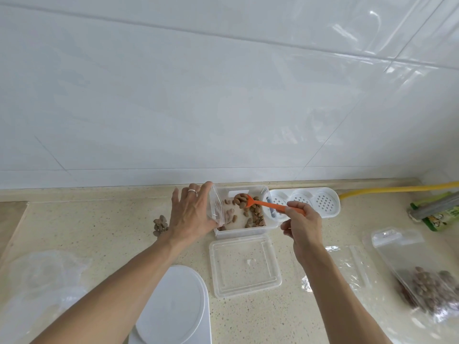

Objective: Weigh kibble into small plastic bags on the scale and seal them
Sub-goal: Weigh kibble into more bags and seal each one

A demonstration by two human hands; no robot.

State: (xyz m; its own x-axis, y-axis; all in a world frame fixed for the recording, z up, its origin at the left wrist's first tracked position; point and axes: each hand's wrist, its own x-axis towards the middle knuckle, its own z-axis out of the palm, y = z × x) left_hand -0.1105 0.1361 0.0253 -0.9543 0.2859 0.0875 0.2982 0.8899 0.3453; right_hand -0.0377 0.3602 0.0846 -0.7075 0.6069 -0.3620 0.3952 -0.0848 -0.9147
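Left hand: the left hand (192, 214) grips a small clear plastic bag (216, 207), holding it upright against the left wall of the tub, thumb and fingers curled round it; a ring shows on one finger.
Right hand: the right hand (301, 225) pinches the handle of an orange spoon (267, 205), whose bowl, heaped with kibble (250, 213), sits over the tub's middle.
Tub: a clear plastic tub (250, 230) stands on the speckled bench (99, 227) close to the tiled wall, brown pellets scattered over its floor.
Lid: a clear square lid (244, 265) lies flat just in front of the tub.
Scale: a white scale (173, 306) sits in front of the tub and to its left, partly hidden under the left forearm.
Loose pellets: a small heap (160, 225) lies on the bench left of the tub, beside the left wrist.
Right of the tub: a white three-cup tray (310, 203) touches the tub's right side; farther right lie empty clear bags (347, 266) and a filled bag of kibble (422, 281).
Far left of the tub: crumpled clear plastic (42, 276).
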